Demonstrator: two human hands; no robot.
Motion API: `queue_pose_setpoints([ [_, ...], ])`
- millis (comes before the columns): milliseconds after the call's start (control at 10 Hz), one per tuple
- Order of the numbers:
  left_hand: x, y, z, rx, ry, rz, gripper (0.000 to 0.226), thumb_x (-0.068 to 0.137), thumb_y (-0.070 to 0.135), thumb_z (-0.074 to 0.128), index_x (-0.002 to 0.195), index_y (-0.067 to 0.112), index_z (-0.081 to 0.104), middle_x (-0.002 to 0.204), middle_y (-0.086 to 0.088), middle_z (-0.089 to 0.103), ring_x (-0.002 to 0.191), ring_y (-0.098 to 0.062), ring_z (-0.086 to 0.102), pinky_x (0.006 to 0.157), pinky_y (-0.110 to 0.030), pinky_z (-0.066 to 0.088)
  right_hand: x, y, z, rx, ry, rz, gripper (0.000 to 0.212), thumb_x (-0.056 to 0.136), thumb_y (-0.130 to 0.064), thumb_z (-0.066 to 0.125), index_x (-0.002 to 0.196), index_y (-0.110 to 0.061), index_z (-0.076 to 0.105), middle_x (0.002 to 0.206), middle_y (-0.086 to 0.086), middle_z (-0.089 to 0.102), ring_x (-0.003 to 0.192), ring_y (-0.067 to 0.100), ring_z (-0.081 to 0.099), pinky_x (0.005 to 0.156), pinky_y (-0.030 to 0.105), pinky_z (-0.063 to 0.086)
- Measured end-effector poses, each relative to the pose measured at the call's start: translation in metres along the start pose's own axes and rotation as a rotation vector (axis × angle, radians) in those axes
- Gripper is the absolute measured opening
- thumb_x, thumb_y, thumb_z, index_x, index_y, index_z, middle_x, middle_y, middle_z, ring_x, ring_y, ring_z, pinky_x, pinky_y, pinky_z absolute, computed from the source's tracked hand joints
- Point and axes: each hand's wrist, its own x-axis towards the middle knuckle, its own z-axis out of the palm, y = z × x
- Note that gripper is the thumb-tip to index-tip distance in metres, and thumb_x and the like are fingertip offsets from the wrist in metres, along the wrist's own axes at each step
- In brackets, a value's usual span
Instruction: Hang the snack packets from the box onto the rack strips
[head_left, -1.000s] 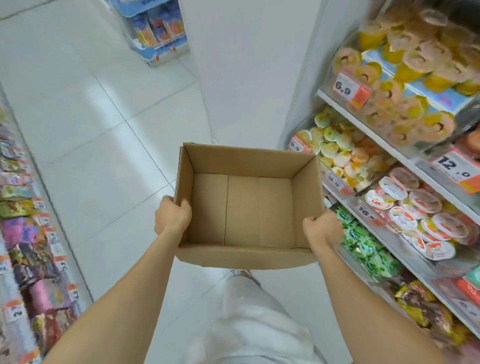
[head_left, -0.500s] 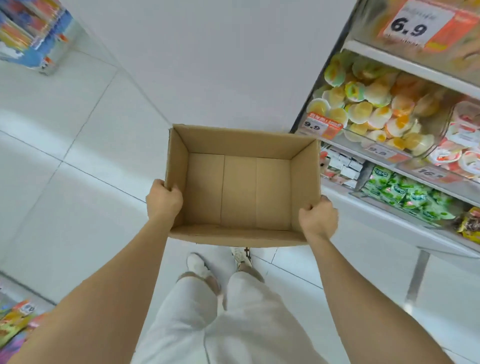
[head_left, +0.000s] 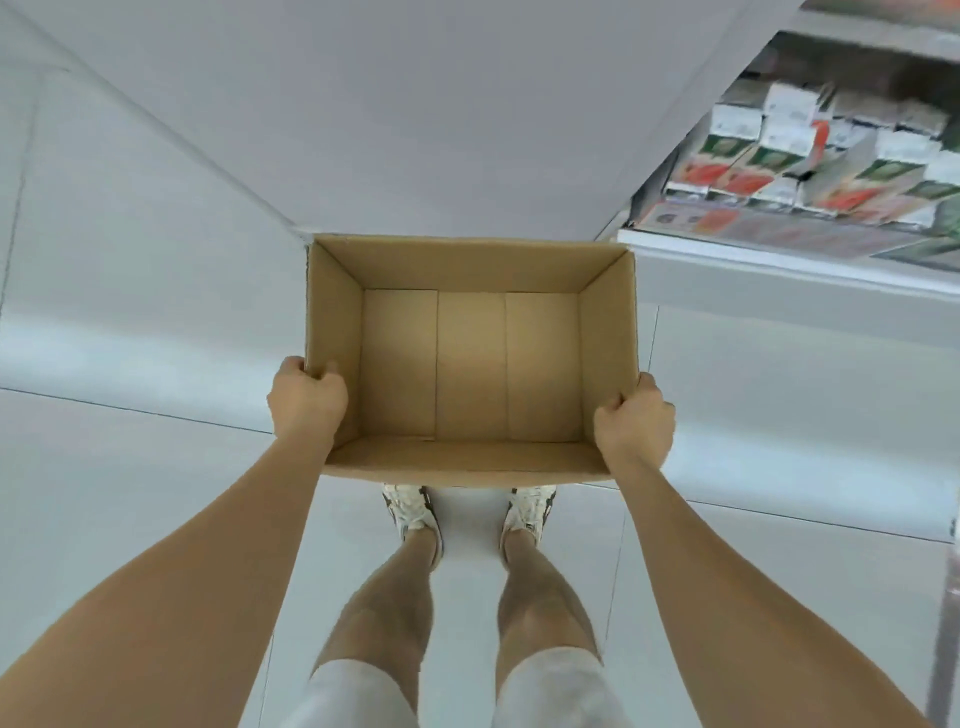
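Observation:
An open brown cardboard box (head_left: 470, 364) hangs in front of me above the floor, and its inside shows only bare cardboard. My left hand (head_left: 306, 400) grips the box's left wall near the front corner. My right hand (head_left: 634, 421) grips the right wall, fingers curled over the rim. No snack packets and no rack strips are in view.
A white wall (head_left: 415, 104) stands just beyond the box. The low shelf (head_left: 779, 260) at the upper right holds blurred small cartons (head_left: 779, 150). My two feet in pale shoes (head_left: 413, 514) stand on the white tiled floor (head_left: 130, 441) under the box.
The view has tipped steeply downward. The box sits lower and closer to the floor, the upper snack shelves have left the frame, and both hands keep the same grip.

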Motion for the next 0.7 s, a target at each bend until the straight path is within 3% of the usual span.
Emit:
queue_pose_setpoints([
  [100, 0.048, -0.029, 0.051, -0.029, -0.031, 0.012, 0.021, 0.102, 0.03, 0.058, 0.111, 0.011, 0.061, 0.098, -0.005, 0.063, 0.093, -0.033, 0.06, 0.075, -0.037, 0.048, 0.033, 0.009, 0.062, 0.01, -0.033, 0.053, 0.025, 0.097, -0.004, 0.051, 0.122, -0.003, 0.051, 0.097, 0.016, 0.053, 0.083, 0.033, 0.047, 0.067, 0.038, 0.042],
  [300, 0.126, -0.067, 0.135, 0.092, -0.057, 0.104, 0.02, 0.106, 0.026, 0.051, 0.113, 0.009, 0.059, 0.101, -0.006, 0.063, 0.098, -0.038, 0.061, 0.08, -0.04, 0.045, 0.093, 0.024, 0.158, -0.044, -0.156, 0.037, 0.028, 0.09, 0.002, 0.052, 0.118, -0.001, 0.048, 0.1, 0.018, 0.058, 0.092, 0.038, 0.056, 0.069, 0.038, 0.045],
  [400, 0.145, -0.071, 0.155, 0.156, -0.105, 0.161, 0.031, 0.103, 0.004, 0.045, 0.13, 0.008, 0.057, 0.11, -0.01, 0.063, 0.105, -0.038, 0.059, 0.085, -0.042, 0.048, 0.11, 0.026, 0.182, -0.087, -0.244, 0.011, 0.029, 0.094, -0.003, 0.051, 0.123, 0.0, 0.051, 0.114, 0.019, 0.056, 0.096, 0.035, 0.052, 0.076, 0.038, 0.043],
  [500, 0.146, -0.063, 0.157, 0.246, -0.161, 0.221, 0.056, 0.093, -0.005, 0.05, 0.147, 0.008, 0.042, 0.133, -0.017, 0.057, 0.118, -0.041, 0.058, 0.095, -0.05, 0.052, 0.115, 0.022, 0.18, -0.106, -0.349, 0.015, 0.026, 0.095, -0.007, 0.052, 0.12, 0.0, 0.051, 0.108, 0.015, 0.056, 0.092, 0.031, 0.049, 0.07, 0.033, 0.04],
  [600, 0.129, -0.042, 0.15, 0.357, -0.081, 0.37, 0.059, 0.096, 0.006, 0.058, 0.151, 0.005, 0.036, 0.148, -0.02, 0.045, 0.13, -0.043, 0.048, 0.105, -0.053, 0.044, 0.109, 0.006, 0.161, -0.047, -0.279, -0.012, 0.029, 0.09, -0.01, 0.054, 0.118, -0.002, 0.053, 0.105, 0.015, 0.062, 0.089, 0.032, 0.056, 0.067, 0.034, 0.045],
  [700, 0.103, -0.009, 0.138, 0.369, -0.132, 0.578, 0.034, 0.095, 0.016, 0.06, 0.129, 0.012, 0.058, 0.13, -0.013, 0.056, 0.118, -0.037, 0.055, 0.1, -0.049, 0.049, 0.1, -0.012, 0.129, 0.097, -0.197, -0.075, 0.03, 0.09, -0.017, 0.054, 0.119, -0.011, 0.06, 0.095, 0.011, 0.069, 0.088, 0.031, 0.067, 0.072, 0.035, 0.055],
])
